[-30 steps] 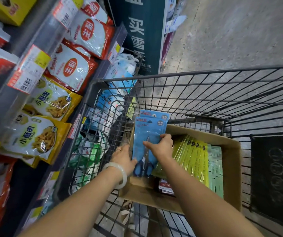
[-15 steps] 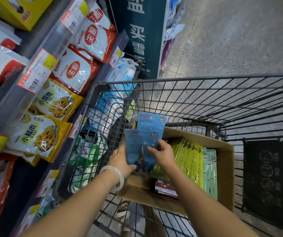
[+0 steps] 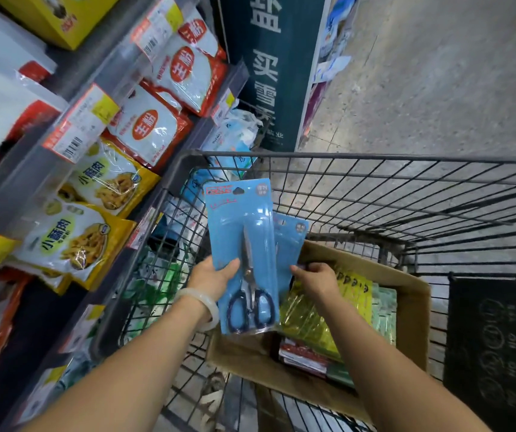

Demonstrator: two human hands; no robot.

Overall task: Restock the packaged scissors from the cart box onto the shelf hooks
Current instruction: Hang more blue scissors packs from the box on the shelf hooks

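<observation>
Shelf (image 3: 72, 98) on the left was stacked with snack bags (image 3: 72, 241), no hooks in sight. Left hand (image 3: 211, 275) had a scissors pack (image 3: 244, 254) lifted clear over the cart (image 3: 375, 194), thumb clamped on its front edge, other fingers hidden behind. Second pack (image 3: 292, 241) stood just behind it in the box (image 3: 412, 310), right hand (image 3: 317, 280) pinching its lower edge. That card looked stiff and light, bottom-heavy with the steel, film likely slick; best gripped low by the card's edge, hang hole left free
</observation>
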